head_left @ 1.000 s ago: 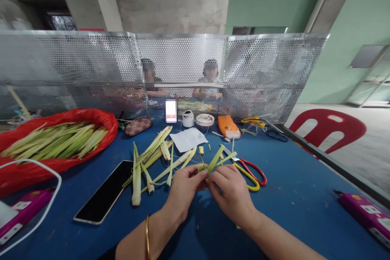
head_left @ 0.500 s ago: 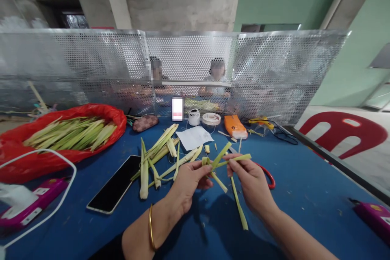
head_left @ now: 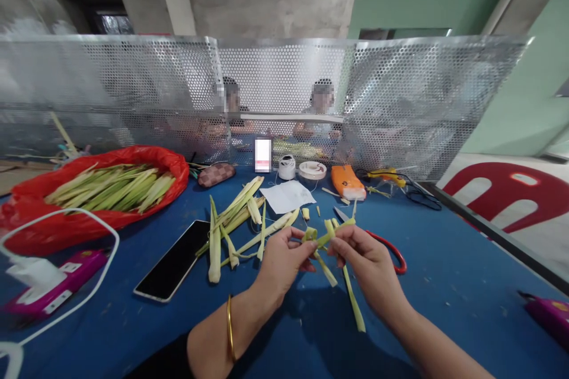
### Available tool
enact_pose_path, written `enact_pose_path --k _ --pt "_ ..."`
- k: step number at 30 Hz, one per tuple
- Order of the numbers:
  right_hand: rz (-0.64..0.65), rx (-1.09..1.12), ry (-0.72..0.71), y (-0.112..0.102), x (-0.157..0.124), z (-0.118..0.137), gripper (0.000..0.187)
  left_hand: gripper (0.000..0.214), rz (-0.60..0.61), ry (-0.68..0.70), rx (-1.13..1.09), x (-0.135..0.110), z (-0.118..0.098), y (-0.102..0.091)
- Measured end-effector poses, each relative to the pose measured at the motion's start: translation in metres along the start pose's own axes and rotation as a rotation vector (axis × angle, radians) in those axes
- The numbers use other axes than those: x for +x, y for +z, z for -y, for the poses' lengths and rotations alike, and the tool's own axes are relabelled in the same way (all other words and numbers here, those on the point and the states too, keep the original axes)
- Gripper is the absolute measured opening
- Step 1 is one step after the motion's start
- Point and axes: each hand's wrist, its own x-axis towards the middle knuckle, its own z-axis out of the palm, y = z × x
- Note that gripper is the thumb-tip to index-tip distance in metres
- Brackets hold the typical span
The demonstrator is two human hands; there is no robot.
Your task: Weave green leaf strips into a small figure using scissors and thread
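Note:
My left hand (head_left: 284, 260) and my right hand (head_left: 367, 263) are both closed on pale green leaf strips (head_left: 324, 240) held just above the blue table (head_left: 444, 266). The strips cross and fold between my fingertips, and two loose ends (head_left: 353, 302) hang down toward me. A gold bangle (head_left: 230, 328) sits on my left wrist. Cut leaf strips (head_left: 235, 222) lie in a loose heap on the table just left of my left hand. Red-and-yellow scissors (head_left: 393, 251) lie behind my right hand, partly hidden by it.
A red bag of leaf strips (head_left: 102, 189) sits far left, a black phone (head_left: 173, 260) lies nearer. Pink boxes (head_left: 53, 284) and a white cable (head_left: 66, 219) are at the left edge. A perforated metal screen (head_left: 400, 100) backs the table, with two people behind. A red chair (head_left: 507, 195) stands right.
My hands have come closer together and the strips between them are folded tighter; the upright ends have been bent down. The camera view has shifted slightly right.

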Motion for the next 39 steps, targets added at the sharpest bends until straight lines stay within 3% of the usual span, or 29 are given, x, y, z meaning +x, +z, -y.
enact_pose_path --k 5,12,19,23,25,27,30,35,39 --pt "0.049 -0.244 -0.101 -0.003 0.0 0.003 0.023 0.027 -0.029 0.063 0.073 0.001 -0.001 -0.001" --pt "0.164 -0.4 -0.1 -0.004 0.001 -0.01 0.025 0.012 -0.028 0.166 0.28 0.003 0.009 -0.003" --pt "0.156 -0.523 -0.137 -0.005 0.001 -0.008 0.026 0.008 -0.05 0.279 0.476 -0.003 0.011 -0.002" --pt "0.066 -0.605 -0.139 -0.002 -0.004 -0.007 0.023 0.006 -0.046 0.344 0.622 -0.009 0.012 0.001" --pt "0.029 -0.531 -0.069 0.0 -0.005 -0.008 0.02 0.008 -0.024 0.356 0.662 -0.01 0.012 0.002" --pt "0.033 -0.319 0.023 0.001 -0.004 -0.01 0.014 0.01 -0.009 0.361 0.676 -0.011 0.011 0.001" --pt "0.091 -0.076 0.119 -0.002 0.002 -0.01 0.021 0.013 0.028 0.378 0.711 -0.011 0.009 0.0" --pt "0.22 -0.194 0.235 -0.011 0.011 -0.007 0.029 0.014 0.123 0.426 0.835 -0.014 0.011 0.001" --pt "0.167 -0.18 0.251 -0.013 0.012 -0.01 0.028 0.016 0.262 0.301 0.693 -0.016 0.012 0.002"
